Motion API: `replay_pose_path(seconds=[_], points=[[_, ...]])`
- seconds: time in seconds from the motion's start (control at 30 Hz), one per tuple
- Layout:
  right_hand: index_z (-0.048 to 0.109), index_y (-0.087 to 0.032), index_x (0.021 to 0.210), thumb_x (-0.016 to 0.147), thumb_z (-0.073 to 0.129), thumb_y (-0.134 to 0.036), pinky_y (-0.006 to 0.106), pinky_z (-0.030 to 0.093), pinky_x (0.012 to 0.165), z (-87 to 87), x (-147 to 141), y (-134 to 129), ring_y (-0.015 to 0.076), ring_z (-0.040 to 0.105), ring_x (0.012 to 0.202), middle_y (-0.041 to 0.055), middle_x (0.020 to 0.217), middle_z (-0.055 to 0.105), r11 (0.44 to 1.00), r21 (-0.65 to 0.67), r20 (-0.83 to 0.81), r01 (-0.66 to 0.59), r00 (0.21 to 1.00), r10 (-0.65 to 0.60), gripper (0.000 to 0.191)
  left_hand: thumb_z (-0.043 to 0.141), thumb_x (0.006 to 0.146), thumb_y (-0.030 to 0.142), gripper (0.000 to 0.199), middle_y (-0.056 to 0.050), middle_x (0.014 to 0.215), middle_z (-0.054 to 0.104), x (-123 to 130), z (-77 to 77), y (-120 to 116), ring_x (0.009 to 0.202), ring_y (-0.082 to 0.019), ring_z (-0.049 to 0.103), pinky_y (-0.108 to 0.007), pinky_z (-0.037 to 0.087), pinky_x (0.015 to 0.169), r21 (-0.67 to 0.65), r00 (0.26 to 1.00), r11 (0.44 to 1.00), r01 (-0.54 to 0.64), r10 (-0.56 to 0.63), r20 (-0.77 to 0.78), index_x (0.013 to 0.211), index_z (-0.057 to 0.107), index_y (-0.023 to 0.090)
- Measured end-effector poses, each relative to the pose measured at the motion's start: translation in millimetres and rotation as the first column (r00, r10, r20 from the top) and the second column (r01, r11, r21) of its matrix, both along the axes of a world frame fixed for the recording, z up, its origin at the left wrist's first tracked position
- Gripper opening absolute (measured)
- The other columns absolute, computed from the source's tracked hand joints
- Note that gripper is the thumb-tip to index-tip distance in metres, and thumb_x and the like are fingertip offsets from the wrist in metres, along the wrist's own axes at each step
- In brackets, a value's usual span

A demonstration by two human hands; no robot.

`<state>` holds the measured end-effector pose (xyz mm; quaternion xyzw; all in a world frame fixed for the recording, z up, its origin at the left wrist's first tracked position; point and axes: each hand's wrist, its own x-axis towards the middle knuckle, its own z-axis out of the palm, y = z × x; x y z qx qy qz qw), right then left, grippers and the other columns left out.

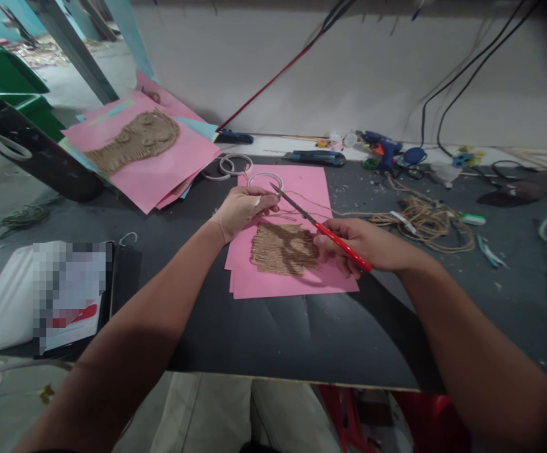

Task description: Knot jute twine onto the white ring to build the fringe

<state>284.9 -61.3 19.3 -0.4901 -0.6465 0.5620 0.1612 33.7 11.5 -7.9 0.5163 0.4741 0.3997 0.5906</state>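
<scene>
My right hand point(359, 242) holds red-handled scissors point(321, 228), their blades pointing up and left. The blade tips are beside the fingertips of my left hand point(243, 209). Those fingers are pinched on brown twine point(334, 212), which runs right to a loose tangle point(417, 223). Below both hands, a patch of twine rows point(282, 250) lies on pink paper point(296, 288). A few short twine pieces point(285, 217) lie just above that patch. A pale ring point(267, 175) rests at the paper's top, partly behind my left hand.
Pink sheets with a twine figure point(141, 135) are stacked at the back left, beside a dark bottle point(37, 151). A utility knife point(318, 157) and blue glue gun point(385, 150) lie along the back wall. A notebook point(9, 296) sits left.
</scene>
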Motion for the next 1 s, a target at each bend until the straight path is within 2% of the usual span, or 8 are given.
replay_pose_path(seconds=[0.1,0.3,0.43,0.57,0.77,0.87,1.0], points=[[0.057,-0.019,0.086,0.085,0.073,-0.051,0.021,0.046,0.036,1.5,-1,0,0.0121,0.062,0.044,0.001,0.071,0.067,1.0,0.009,0.014,-0.007,1.0,0.007,0.035,0.078,0.076,0.028,0.016,-0.008,0.076,0.069,0,-0.5,1,0.063,-0.009,0.056,-0.018,0.039,0.05,0.005,1.0,1.0,0.009,-0.009,0.02,0.077,0.076,0.012],[0.055,-0.019,0.079,0.086,0.071,-0.056,0.02,0.045,0.034,6.3,-4,-3,0.0109,0.059,0.04,0.0003,0.065,0.066,1.0,0.003,-0.016,0.028,0.999,-0.028,0.04,0.082,0.072,0.036,0.025,-0.007,0.074,0.07,-3,-3.8,1,0.058,-0.008,0.054,-0.02,0.038,0.049,0.033,1.0,0.999,0.024,-0.025,0.008,0.081,0.076,0.013],[0.054,-0.019,0.077,0.085,0.072,-0.055,0.02,0.041,0.03,6.4,-3,-3,0.0103,0.056,0.036,-0.0008,0.06,0.063,0.996,0.0,-0.039,0.09,0.995,-0.09,0.041,0.08,0.076,0.034,0.021,-0.007,0.073,0.069,-4,-5.9,3,0.058,-0.009,0.055,-0.02,0.037,0.049,0.077,1.0,0.997,0.019,-0.018,-0.01,0.08,0.077,0.014],[0.058,-0.02,0.083,0.079,0.078,-0.054,0.021,0.038,0.028,0.3,-2,2,0.0093,0.051,0.034,-0.0029,0.06,0.061,0.984,-0.01,-0.017,0.179,0.984,-0.179,0.04,0.078,0.078,0.03,0.016,-0.007,0.073,0.069,-2,-4.4,1,0.061,-0.009,0.056,-0.021,0.039,0.051,0.086,0.999,0.996,0.023,-0.019,-0.04,0.079,0.077,0.014],[0.059,-0.018,0.084,0.073,0.082,-0.053,0.02,0.036,0.034,-8.8,-4,8,0.008,0.048,0.039,-0.0026,0.06,0.059,0.933,0.182,-0.107,0.312,0.949,-0.297,0.043,0.077,0.075,0.029,0.015,-0.005,0.071,0.068,2,-5.0,-2,0.058,-0.009,0.054,-0.024,0.042,0.054,0.134,0.996,0.991,0.023,-0.011,-0.094,0.079,0.077,0.015],[0.062,-0.018,0.088,0.072,0.082,-0.055,0.021,0.037,0.039,-10.7,-3,10,0.0091,0.049,0.044,-0.0015,0.063,0.06,0.898,0.253,-0.151,0.36,0.931,-0.331,0.045,0.076,0.074,0.029,0.016,-0.005,0.073,0.069,2,-7.4,-2,0.061,-0.01,0.056,-0.025,0.043,0.057,0.211,0.988,0.977,0.028,0.005,-0.151,0.082,0.078,0.015],[0.067,-0.018,0.088,0.069,0.084,-0.052,0.025,0.044,0.051,-13.1,0,10,0.0122,0.054,0.056,0.0002,0.07,0.063,0.877,0.352,-0.154,0.327,0.945,-0.29,0.042,0.075,0.075,0.029,0.02,-0.004,0.074,0.07,2,-7.3,-1,0.062,-0.01,0.054,-0.024,0.042,0.057,0.31,0.979,0.95,0.023,0.042,-0.201,0.088,0.079,0.014]])
